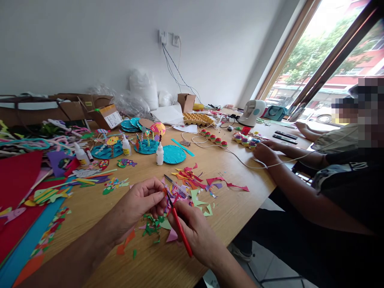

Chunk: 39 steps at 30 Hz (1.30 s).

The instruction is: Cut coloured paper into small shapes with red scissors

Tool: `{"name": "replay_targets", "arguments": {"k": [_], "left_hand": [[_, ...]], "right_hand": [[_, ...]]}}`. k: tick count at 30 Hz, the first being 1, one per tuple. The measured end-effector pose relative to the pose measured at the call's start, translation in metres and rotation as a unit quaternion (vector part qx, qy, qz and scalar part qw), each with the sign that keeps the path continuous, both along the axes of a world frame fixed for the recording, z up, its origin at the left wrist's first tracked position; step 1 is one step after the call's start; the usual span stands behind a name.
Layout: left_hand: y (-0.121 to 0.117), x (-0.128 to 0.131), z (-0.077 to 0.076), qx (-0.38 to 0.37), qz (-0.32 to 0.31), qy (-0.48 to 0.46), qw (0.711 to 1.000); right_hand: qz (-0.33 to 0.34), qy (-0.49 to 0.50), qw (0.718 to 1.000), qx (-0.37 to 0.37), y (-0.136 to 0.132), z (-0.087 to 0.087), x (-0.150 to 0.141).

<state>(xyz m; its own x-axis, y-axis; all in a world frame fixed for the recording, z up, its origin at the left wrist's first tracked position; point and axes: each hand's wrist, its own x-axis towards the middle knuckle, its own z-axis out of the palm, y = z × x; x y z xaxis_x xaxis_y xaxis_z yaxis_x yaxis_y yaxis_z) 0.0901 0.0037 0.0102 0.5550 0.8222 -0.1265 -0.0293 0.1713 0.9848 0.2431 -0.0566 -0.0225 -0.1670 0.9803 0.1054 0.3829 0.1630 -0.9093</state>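
Observation:
My right hand point(192, 226) is closed round red-handled scissors point(179, 226), blades pointing up and left over the wooden table point(228, 208). My left hand point(141, 202) pinches a small piece of coloured paper point(163, 195) at the scissor blades. Paper scraps point(192, 180) in red, green, pink and purple lie scattered just beyond and under both hands.
Glue bottles point(160, 154) and round teal discs point(174, 154) stand mid-table. Red and blue paper sheets point(18, 192) lie at the left. Cardboard boxes point(103, 114) line the back. A person's hand point(265, 153) rests at the right beside coloured cups point(244, 139) and a white cord.

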Motion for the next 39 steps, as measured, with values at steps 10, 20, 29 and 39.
{"name": "replay_targets", "arguments": {"k": [10,20,29,39], "left_hand": [[0.000,-0.001,0.003,-0.004,-0.001,0.019,1.000],[0.003,0.000,0.004,-0.012,0.011,0.020,1.000],[0.004,-0.002,0.002,-0.009,0.026,0.019,0.999],[0.006,-0.002,0.005,0.019,0.024,0.054,0.998]], "right_hand": [[-0.011,-0.017,1.000,-0.023,-0.002,-0.001,0.001],[-0.023,-0.003,0.999,-0.028,-0.001,-0.003,0.000],[-0.029,-0.012,0.999,-0.034,0.000,-0.009,0.000],[-0.030,0.022,0.998,-0.042,0.001,-0.012,0.003]]}}
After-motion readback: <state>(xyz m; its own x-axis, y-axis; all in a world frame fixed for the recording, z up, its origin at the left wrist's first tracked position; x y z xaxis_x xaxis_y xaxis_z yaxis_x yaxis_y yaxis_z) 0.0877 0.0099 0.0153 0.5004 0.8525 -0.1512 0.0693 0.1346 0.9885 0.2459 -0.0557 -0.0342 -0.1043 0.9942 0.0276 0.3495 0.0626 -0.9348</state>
